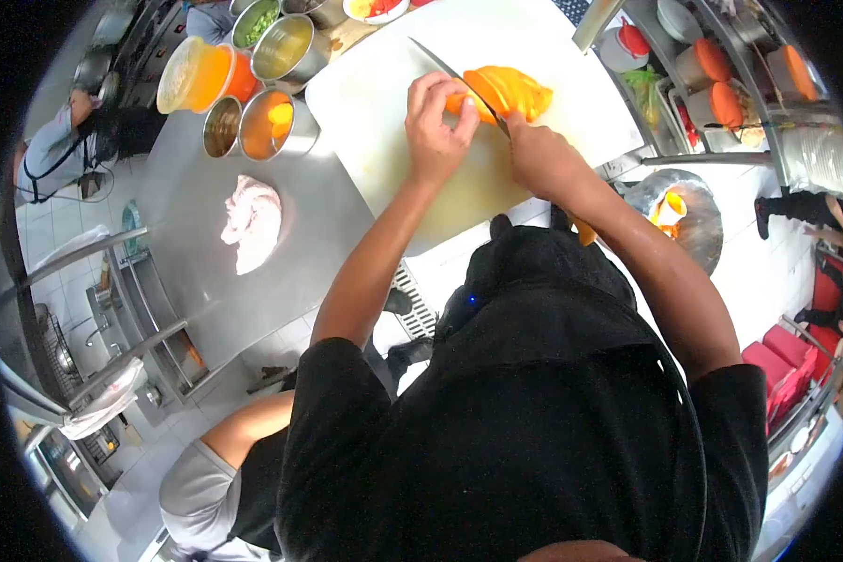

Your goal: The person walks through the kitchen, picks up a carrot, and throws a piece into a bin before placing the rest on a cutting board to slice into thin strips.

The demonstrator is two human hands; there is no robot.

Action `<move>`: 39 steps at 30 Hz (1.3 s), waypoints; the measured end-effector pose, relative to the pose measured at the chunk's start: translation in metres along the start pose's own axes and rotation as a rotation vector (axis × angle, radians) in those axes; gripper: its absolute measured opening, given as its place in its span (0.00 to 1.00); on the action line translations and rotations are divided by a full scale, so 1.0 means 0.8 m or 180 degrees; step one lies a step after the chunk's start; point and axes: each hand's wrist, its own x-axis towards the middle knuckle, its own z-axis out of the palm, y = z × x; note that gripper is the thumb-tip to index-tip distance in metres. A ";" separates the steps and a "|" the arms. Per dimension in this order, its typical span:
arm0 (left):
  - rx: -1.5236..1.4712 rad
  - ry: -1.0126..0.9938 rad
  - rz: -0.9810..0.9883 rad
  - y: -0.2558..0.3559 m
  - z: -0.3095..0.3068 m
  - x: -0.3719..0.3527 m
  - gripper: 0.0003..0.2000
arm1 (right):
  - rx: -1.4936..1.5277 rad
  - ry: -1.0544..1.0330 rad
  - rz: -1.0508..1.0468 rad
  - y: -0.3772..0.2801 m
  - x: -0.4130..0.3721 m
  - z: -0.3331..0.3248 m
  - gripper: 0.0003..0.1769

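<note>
On the white cutting board [375, 94], a peeled orange-coloured piece of food [515, 91] lies with thin cut lines across it; its exact kind does not show. My right hand [548, 161] is closed round the handle of a kitchen knife [432, 56]. The blade points up and left, passing between the larger orange piece and a smaller part [483, 110] on its left. Bent fingers of my left hand [435, 122] press on that smaller part, right beside the blade.
Left of the board stand a steel pot with orange pieces [302, 133], a plastic tub [185, 80] and other steel pots. A crumpled pale cloth [251, 223] lies on the steel table [183, 206]. A lined bin [707, 239] is at right. Other people stand left and right.
</note>
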 end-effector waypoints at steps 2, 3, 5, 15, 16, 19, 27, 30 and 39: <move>-0.0016 0.0039 0.0056 -0.002 -0.001 0.000 0.08 | 0.0090 0.0049 -0.0042 0.001 0.002 0.001 0.13; -0.0039 0.0054 0.0079 -0.001 0.001 0.000 0.08 | 0.0132 0.0072 -0.0048 0.003 -0.001 0.000 0.13; -0.0002 0.0087 0.0120 -0.005 0.002 0.000 0.07 | 0.0246 0.0032 -0.0067 0.006 -0.005 -0.010 0.13; -0.0285 0.0267 -0.0154 -0.001 0.002 -0.001 0.07 | 0.0150 0.0650 -0.0345 0.013 -0.036 -0.035 0.10; -0.0293 0.0265 -0.0200 -0.002 0.002 -0.003 0.07 | 0.0206 0.0658 -0.0370 0.009 -0.042 -0.034 0.10; -0.0297 0.0257 -0.0268 -0.002 0.002 -0.001 0.07 | 0.0241 0.0569 -0.0394 -0.002 -0.047 -0.030 0.10; -0.0168 0.0242 -0.0224 -0.003 0.001 -0.001 0.07 | 0.0202 0.0367 -0.0353 -0.011 -0.044 -0.033 0.10; -0.0186 0.0244 -0.0172 -0.005 0.002 0.000 0.08 | 0.0238 0.0320 -0.0332 -0.012 -0.042 -0.031 0.10; -0.0129 0.0268 -0.0121 -0.007 0.003 -0.001 0.09 | 0.0150 0.0083 -0.0095 -0.023 -0.037 -0.033 0.13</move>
